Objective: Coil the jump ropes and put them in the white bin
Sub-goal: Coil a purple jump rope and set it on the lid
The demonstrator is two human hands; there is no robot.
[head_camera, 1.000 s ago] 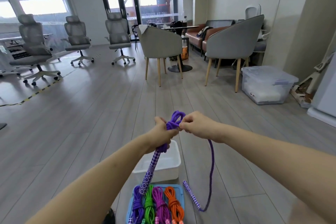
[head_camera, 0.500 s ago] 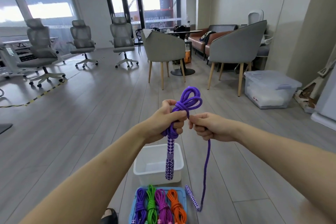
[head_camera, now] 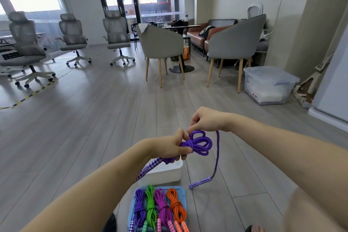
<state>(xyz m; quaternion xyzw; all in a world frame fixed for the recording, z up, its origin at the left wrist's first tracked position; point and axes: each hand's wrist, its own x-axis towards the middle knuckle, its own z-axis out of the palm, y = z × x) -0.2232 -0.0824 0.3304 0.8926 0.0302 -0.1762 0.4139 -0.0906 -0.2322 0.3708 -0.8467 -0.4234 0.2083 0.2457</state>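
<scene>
My left hand grips a coiled purple jump rope at its wrapped middle, with the loops fanning out to the right. One checkered handle hangs down to the left below the hand. My right hand pinches the free strand just above the coil. That strand drops on the right to the second checkered handle, which dangles near the floor. The white bin stands on the floor below my left hand, partly hidden by it.
A blue tray in front of the bin holds several coiled ropes: purple, green, magenta, orange. Grey armchairs, office chairs and a clear lidded storage box stand farther off on the wooden floor.
The coil has dropped lower and tipped so its loops point right instead of up. My right hand has risen above the coil and the loose end has swung outward.
</scene>
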